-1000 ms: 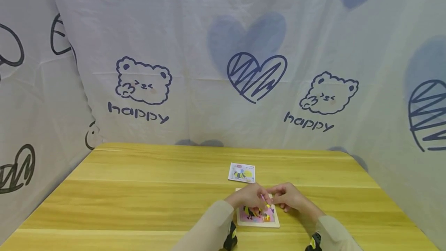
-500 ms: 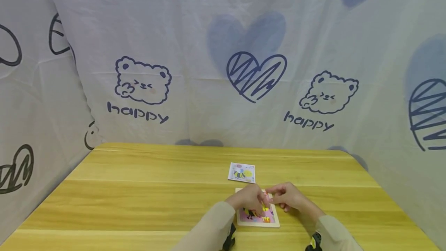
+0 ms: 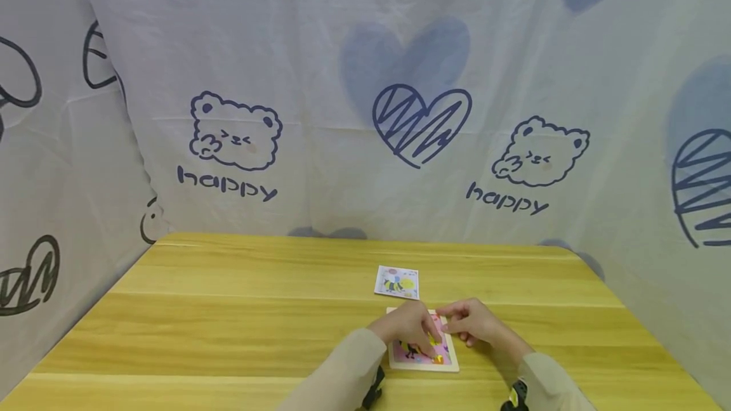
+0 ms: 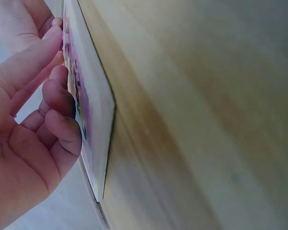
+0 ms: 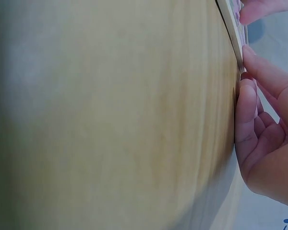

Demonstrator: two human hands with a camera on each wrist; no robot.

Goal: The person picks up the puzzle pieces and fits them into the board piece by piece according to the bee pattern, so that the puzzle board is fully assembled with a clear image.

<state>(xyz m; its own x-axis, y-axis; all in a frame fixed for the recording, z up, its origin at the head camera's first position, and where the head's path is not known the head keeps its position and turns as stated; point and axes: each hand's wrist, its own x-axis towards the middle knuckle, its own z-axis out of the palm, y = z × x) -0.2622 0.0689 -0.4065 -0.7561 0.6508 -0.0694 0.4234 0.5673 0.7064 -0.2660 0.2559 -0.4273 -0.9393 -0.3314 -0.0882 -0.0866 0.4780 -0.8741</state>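
Note:
A square wooden jigsaw puzzle (image 3: 422, 368) with a bee on pink lies on the table, its pale frame seen edge-on in both wrist views. My left hand (image 3: 412, 322) lies over its upper middle, hiding part of the picture. Its fingertips touch the puzzle's face low on the right, close to a small yellow-and-orange patch (image 3: 438, 359). At the frame's right side, my right hand (image 3: 475, 322) has its index finger by the upper corner and its thumb on the edge. In the right wrist view, this hand's other fingers (image 5: 247, 108) bend down close over the tabletop.
Just behind the puzzle lies a picture card (image 3: 396, 282) with the same bee design. The yellow wood-grain table (image 3: 228, 316) reaches back to a white cloth (image 3: 325, 176) printed with hearts and bears, hanging behind it and at both sides.
My left fingertips have moved a little lower on the puzzle, from its upper right toward its lower right. The right hand and the card have stayed in place.

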